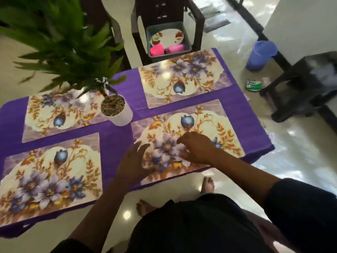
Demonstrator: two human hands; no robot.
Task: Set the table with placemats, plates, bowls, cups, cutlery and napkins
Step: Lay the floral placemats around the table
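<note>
Several floral placemats lie on a purple-covered table point(118, 148). The near right placemat point(224, 136) has both my hands over it. My left hand point(133, 161) hovers at its left edge with fingers spread and blurred, holding nothing. My right hand point(197, 147) rests on the mat's middle with fingers curled loosely downward; nothing shows in its grasp. Other mats lie near left point(49, 178), far left point(60, 114) and far right point(184, 79). A grey bin point(151, 33) on a chair beyond the table holds a floral plate point(166, 38) and pink cups point(156, 50).
A potted plant in a white pot point(120, 115) stands at the table's centre, its leaves spreading over the far left. A dark chair point(310, 83) and a blue bucket point(260, 55) stand on the floor to the right. My bare feet show below the table edge.
</note>
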